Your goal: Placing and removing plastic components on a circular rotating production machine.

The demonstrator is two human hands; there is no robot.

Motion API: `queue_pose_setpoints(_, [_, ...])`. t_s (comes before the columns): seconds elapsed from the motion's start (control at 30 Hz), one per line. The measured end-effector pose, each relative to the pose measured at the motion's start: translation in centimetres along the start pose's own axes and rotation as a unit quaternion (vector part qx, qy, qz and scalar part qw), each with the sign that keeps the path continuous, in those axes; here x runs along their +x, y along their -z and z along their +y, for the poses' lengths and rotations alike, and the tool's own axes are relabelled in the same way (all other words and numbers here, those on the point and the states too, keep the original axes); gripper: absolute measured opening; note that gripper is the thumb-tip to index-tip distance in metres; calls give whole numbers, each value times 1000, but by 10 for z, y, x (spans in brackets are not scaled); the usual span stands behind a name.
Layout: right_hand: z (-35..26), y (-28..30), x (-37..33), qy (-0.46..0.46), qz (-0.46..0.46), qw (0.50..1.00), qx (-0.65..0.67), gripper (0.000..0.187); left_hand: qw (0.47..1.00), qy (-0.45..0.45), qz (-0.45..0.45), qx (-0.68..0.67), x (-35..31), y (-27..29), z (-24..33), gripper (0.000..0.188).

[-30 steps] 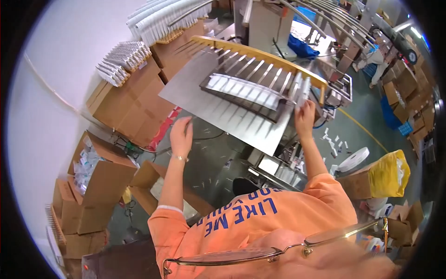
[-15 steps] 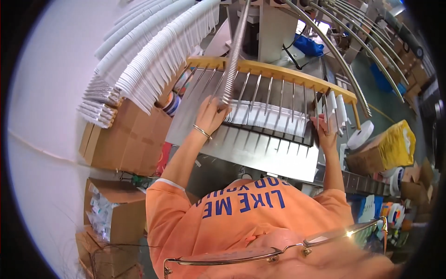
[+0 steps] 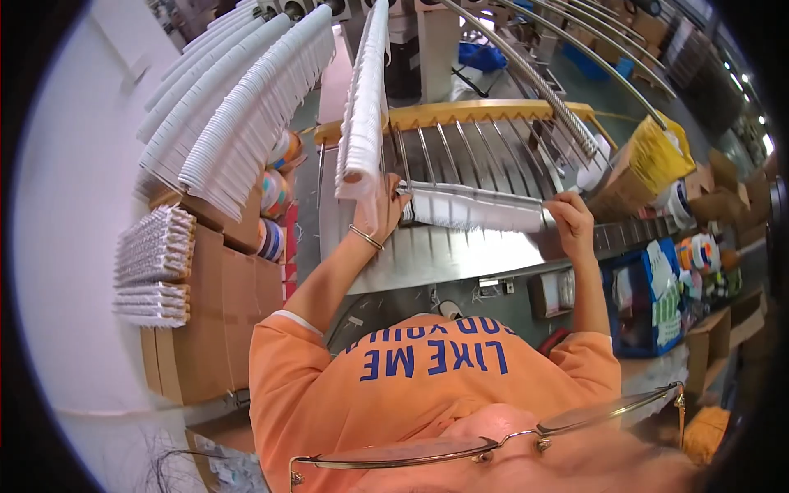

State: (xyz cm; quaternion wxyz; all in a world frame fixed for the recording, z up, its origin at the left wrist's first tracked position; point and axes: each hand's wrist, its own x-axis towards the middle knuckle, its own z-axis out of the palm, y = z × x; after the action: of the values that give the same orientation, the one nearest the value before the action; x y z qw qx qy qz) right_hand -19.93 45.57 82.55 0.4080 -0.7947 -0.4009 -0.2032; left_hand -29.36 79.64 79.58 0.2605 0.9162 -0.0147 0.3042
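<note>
A long row of thin white strips stretches between my two hands, close over the steel table. My left hand is closed at the row's left end, its fingers partly hidden by white strips hanging in front. At the other end my right hand pinches the row between thumb and fingers. Directly above my left hand, a rod packed with hanging white strips comes down from the top. Behind the row, a wooden bar carries several thin metal rods pointing toward me.
More loaded white strips hang at the upper left. A bare coiled-spring rod slopes down to the right. Cardboard boxes stand at left, with bundled white pieces beside them. A yellow-covered box and a blue crate are at right.
The view has shifted. A strip-laden rod now hangs above my left hand where a bare spring rod was. The row in my hands appears clear of the rack's rods it lay beneath.
</note>
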Motion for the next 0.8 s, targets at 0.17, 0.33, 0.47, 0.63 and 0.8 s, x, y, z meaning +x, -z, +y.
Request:
queue_pose_setpoints(0.17, [-14,-24,-2,-42,27,999,7,11,995,-76,10,-71,0,5,-17,20])
queue_pose_setpoints(0.33, [-6,-46,-4,-56,43,996,47,12,936,192,39,-293,9,18,-29,21])
queue_pose_setpoints(0.47, [24,-48,-21,-101,16,995,-7,13,991,-53,-124,26,21,14,-38,19])
queue_pose_setpoints(0.63, [18,-56,-19,-59,37,994,86,11,978,49,-198,39,10,46,-1,21])
queue_pose_setpoints(0.8, [-19,6,-52,-139,130,957,219,16,969,104,-155,-164,-28,66,91,24])
